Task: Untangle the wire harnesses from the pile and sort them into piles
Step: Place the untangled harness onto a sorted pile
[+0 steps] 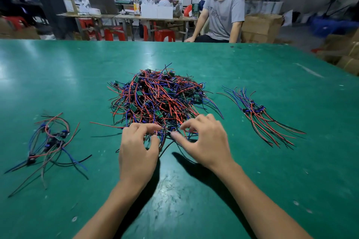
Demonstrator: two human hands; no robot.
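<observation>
Wire harness pile (157, 99) | just beyond both hands | left hand (138, 149), right hand (204, 141) loosely curled, grasp unclear

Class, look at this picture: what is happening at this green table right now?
A person is sorting wire harnesses. Both hands, left hand and right hand, reach into the near edge of the big tangled pile on the green table, fingers curled among the wires. Two sorted piles already lie apart: a loose left pile and a neater right pile.
</observation>
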